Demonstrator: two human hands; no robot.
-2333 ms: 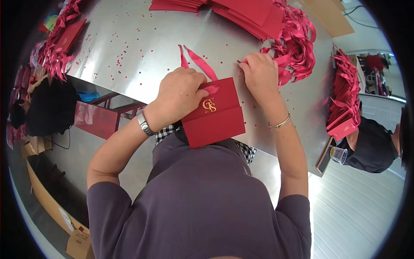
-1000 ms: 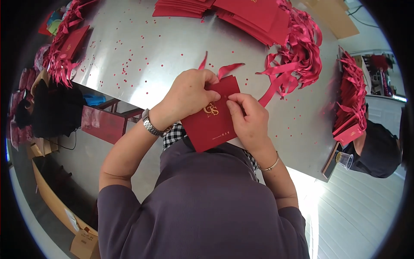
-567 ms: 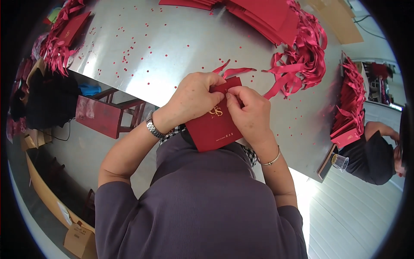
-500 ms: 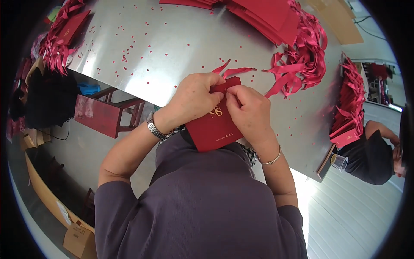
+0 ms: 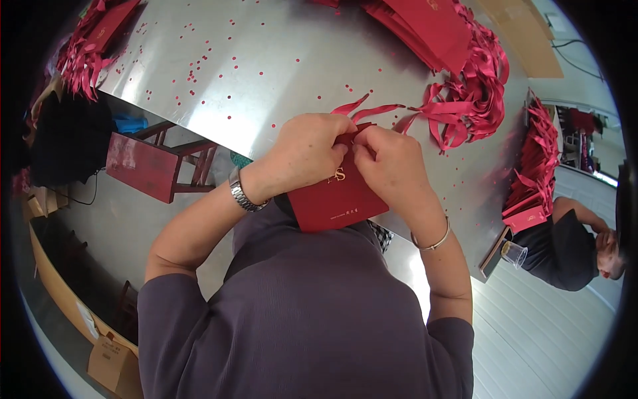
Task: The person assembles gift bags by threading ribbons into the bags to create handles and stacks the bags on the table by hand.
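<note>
At a shiny metal table (image 5: 279, 46), left hand (image 5: 307, 149) and right hand (image 5: 393, 169) pinch a flat paper bag (image 5: 332, 199)

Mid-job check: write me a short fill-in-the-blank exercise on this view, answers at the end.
1. The left hand and right hand are both at a paper bag coloured ____.
2. A watch is on the ____ wrist.
3. A bangle is on the ____ wrist.
4. The red tangle on the table consists of ____.

Missing words: red; left; right; ribbons.
</note>
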